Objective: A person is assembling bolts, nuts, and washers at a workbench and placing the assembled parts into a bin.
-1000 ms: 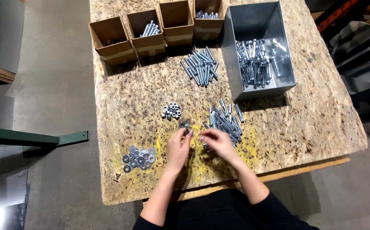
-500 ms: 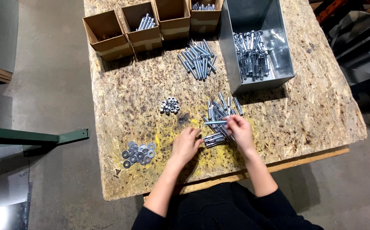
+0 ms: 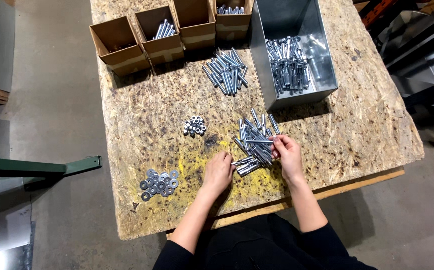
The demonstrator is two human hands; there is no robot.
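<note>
A: Head view, nearest first: the left hand [image 3: 218,171] lies low on the worktop [image 3: 142,135] with its fingertips on a small bundle of bolts [image 3: 246,165]. I cannot tell whether that grip is pinching one or only pressing on them.

B: And the other?

A: The right hand [image 3: 287,152] pinches one end of a single bolt [image 3: 259,142], which sticks out level to the left over the near pile [image 3: 255,136]. So the held bolt is in the air, just above the loose ones.

B: How would it handle?

A: My guess is stiff steel, smooth and a bit slick, heavy for its size, not fragile. It will roll if laid down. Taking it by the shank near the middle looks steadier than by an end.

B: Room to move?

A: The worktop's near edge runs just behind both wrists. To the left lie washers [image 3: 159,182], and nuts [image 3: 194,125] sit beyond them, with bare board between. Farther off is a second pile [image 3: 226,70], then the metal bin [image 3: 297,50] with its raised walls, close behind the near pile. Cardboard boxes [image 3: 162,32] line the far edge.
</note>
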